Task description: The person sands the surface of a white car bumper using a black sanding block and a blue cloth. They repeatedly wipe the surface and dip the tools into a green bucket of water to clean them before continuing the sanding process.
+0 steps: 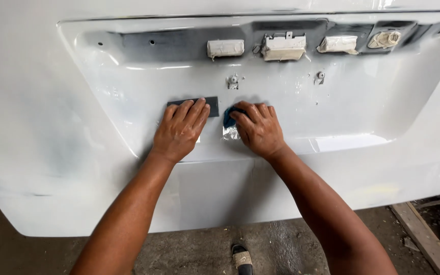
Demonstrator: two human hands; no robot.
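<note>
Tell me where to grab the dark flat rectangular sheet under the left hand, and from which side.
Take the dark flat rectangular sheet by its bare right end, coming from the right. The left hand covers the rest, and it lies flat against the white car panel, so pinching that exposed edge looks easiest.

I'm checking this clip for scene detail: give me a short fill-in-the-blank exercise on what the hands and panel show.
1. The left hand presses flat on a dark ____ block.
2. The right hand covers a ____ cloth.
3. Both hands rest on a glossy ____ car panel.
4. Above the hands, parts in the panel's recess are wrapped in masking ____.

Missing words: rectangular; blue; white; tape
</note>
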